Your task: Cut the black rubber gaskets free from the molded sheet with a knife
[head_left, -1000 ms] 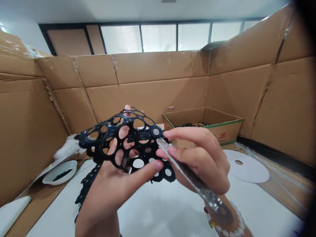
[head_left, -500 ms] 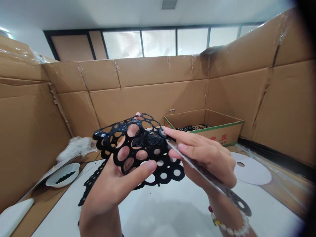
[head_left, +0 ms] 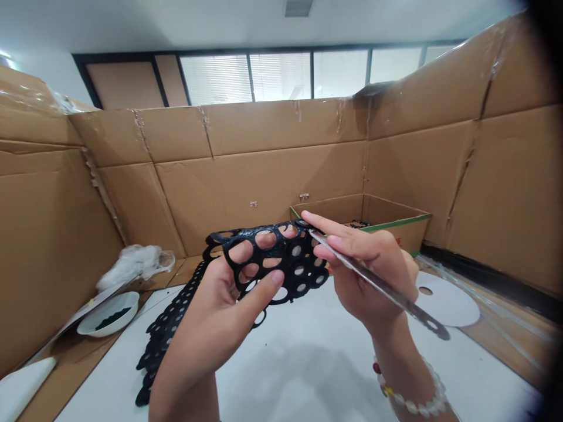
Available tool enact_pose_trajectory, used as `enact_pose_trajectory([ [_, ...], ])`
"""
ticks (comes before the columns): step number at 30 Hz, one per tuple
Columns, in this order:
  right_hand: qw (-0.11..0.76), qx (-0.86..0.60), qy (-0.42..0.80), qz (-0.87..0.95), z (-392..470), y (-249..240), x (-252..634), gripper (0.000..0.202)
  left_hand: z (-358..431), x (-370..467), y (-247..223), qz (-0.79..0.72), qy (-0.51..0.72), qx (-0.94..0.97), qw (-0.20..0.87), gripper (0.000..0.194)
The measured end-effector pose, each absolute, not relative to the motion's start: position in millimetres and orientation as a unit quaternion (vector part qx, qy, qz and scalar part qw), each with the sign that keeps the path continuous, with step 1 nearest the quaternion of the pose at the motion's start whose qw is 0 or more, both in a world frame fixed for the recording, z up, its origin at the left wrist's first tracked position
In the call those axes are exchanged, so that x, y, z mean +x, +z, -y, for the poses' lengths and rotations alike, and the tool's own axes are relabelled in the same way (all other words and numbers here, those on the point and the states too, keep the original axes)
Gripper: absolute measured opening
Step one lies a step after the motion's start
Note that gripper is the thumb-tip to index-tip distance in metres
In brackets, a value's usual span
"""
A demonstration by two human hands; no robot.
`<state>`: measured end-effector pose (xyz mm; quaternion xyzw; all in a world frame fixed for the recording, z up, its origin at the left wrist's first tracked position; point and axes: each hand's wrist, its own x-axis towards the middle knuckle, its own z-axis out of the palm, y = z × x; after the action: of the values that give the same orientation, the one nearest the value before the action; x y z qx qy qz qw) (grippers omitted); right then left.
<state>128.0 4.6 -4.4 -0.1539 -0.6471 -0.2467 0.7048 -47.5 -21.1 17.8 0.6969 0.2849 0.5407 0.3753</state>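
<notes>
My left hand (head_left: 206,328) pinches a black perforated sheet (head_left: 310,266) full of round holes, its thumb on the near face and its fingers behind, showing through the holes. The sheet is curled and held above the white tabletop (head_left: 281,375). A thin flat metal strip (head_left: 373,279) with a hole in its near end is gripped in my right hand (head_left: 373,264). The strip's far tip meets the sheet's upper right edge, where my right index finger also rests. More black perforated material (head_left: 152,351) lies to the left, partly behind my left forearm; whether it joins the held piece is unclear.
At the back right stands a cardboard box (head_left: 411,231) with black perforated pieces inside. A white disc (head_left: 457,308) with a central hole lies right. On the left are a white bowl (head_left: 105,333) holding dark bits and a clear plastic bag (head_left: 143,264). Cardboard walls (head_left: 264,170) surround the table.
The black sheet has tilted, so its upper side shows less and its near face more. My right hand and the strip have shifted slightly up, with the strip turned more edge-on.
</notes>
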Motion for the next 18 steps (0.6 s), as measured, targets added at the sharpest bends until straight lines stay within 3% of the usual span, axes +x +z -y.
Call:
enact_pose_trajectory([
  [6, 0.678, -0.182, -0.285, 0.652, -4.6, -3.1, 127.0, 0.017, 21.5, -45.7, 17.2, -0.291, 0.541, 0.7, 0.363, 0.034],
  [18, 0.641, -0.177, -0.357, 0.656, -13.5, -4.8, 126.9, 0.022, 18.5, -38.7, 18.4, -0.292, 0.519, 0.684, 0.422, 0.036],
])
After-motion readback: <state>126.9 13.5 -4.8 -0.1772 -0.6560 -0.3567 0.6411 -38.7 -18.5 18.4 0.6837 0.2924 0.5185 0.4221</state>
